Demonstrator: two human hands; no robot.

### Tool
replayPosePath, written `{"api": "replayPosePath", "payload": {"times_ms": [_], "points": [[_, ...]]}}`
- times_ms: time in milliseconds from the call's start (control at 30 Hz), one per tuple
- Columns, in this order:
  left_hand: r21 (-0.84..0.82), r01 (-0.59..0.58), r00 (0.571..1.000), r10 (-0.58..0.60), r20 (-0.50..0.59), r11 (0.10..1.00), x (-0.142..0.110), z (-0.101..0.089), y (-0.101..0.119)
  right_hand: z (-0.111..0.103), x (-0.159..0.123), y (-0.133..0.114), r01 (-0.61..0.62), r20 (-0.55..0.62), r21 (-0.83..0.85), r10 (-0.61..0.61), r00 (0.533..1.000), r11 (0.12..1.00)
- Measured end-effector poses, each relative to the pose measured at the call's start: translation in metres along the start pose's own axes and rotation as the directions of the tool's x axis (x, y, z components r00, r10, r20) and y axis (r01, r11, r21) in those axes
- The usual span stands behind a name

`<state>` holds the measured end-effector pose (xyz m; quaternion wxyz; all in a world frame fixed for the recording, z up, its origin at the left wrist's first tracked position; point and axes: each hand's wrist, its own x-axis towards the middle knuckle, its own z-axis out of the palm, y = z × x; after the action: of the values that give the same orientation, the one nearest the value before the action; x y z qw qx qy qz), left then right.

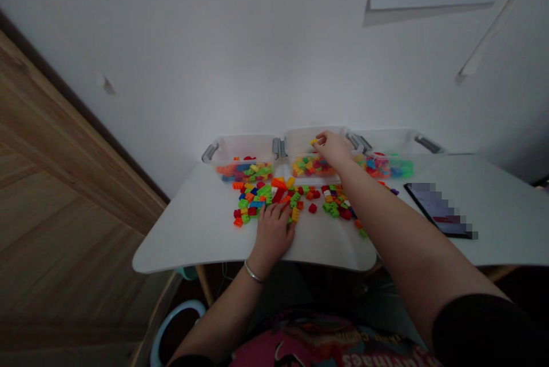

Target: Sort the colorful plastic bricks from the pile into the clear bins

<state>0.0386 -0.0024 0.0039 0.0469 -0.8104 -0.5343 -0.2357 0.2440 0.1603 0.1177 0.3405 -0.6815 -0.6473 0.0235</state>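
My right hand (335, 151) pinches a small yellow toy brick (314, 142) above the middle clear plastic bin (300, 137). Below it, that bin holds a layer of mixed bricks (311, 165). My left hand (275, 230), with a bangle at the wrist, lies palm down with fingers spread at the near edge of a pile of colourful toy bricks (263, 191). Its fingertips touch bricks in the pile; whether any lies under the palm is hidden. A second group of loose bricks (337, 201) is partly covered by my right forearm.
On either side stand a left clear bin (240, 144) and a right clear bin (390, 141), both holding bricks. A tablet (440, 210) lies on the white table (184, 230) at the right. Behind the bins rises a wall (240, 58).
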Motion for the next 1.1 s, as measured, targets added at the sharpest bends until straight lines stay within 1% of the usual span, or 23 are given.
{"api": "replayPosePath", "payload": {"times_ms": [100, 200, 367, 433, 500, 567, 667, 767, 867, 1033, 1100], "points": [[0.003, -0.008, 1.0, 0.008, -0.01, 1.0, -0.001, 0.001, -0.001, 0.001, -0.004, 0.001, 0.055, -0.021, -0.009, -0.055, 0.998, 0.998], [0.001, -0.008, 1.0, 0.008, -0.017, 1.0, -0.001, 0.002, -0.002, 0.0, -0.007, 0.003, 0.122, -0.074, 0.002, -0.122, 0.99, 0.992], [0.004, -0.015, 1.0, 0.015, -0.025, 1.0, -0.001, 0.003, -0.001, -0.009, -0.012, 0.003, 0.144, -0.129, 0.101, -0.13, 0.983, 0.984], [0.004, -0.008, 1.0, 0.008, -0.021, 1.0, 0.0, 0.002, -0.001, -0.015, -0.017, 0.001, 0.161, -0.17, 0.152, -0.135, 0.976, 0.975], [0.001, -0.001, 1.0, 0.001, -0.015, 1.0, 0.0, 0.002, 0.0, -0.021, -0.025, -0.003, 0.207, -0.23, 0.191, -0.161, 0.96, 0.959], [-0.003, 0.003, 1.0, -0.003, -0.011, 1.0, 0.0, 0.002, 0.0, -0.027, -0.038, -0.008, 0.278, -0.278, 0.206, -0.216, 0.936, 0.938], [-0.006, -0.005, 1.0, 0.005, -0.011, 1.0, 0.0, 0.002, -0.001, -0.033, -0.063, -0.011, 0.368, -0.302, 0.154, -0.311, 0.901, 0.917], [0.003, -0.014, 1.0, 0.014, -0.013, 1.0, 0.0, 0.003, -0.001, -0.031, -0.091, -0.005, 0.42, -0.28, 0.07, -0.386, 0.879, 0.905], [0.009, -0.009, 1.0, 0.009, -0.01, 1.0, 0.0, 0.003, -0.001, -0.019, -0.117, 0.01, 0.457, -0.217, 0.01, -0.444, 0.87, 0.89], [0.003, 0.0, 1.0, 0.0, -0.004, 1.0, 0.0, 0.002, 0.001, 0.004, -0.155, 0.035, 0.406, -0.039, -0.161, -0.417, 0.908, 0.9], [0.001, 0.002, 1.0, -0.002, -0.003, 1.0, 0.0, 0.001, 0.001, 0.01, -0.166, 0.043, 0.395, 0.005, -0.205, -0.403, 0.915, 0.896]]}}
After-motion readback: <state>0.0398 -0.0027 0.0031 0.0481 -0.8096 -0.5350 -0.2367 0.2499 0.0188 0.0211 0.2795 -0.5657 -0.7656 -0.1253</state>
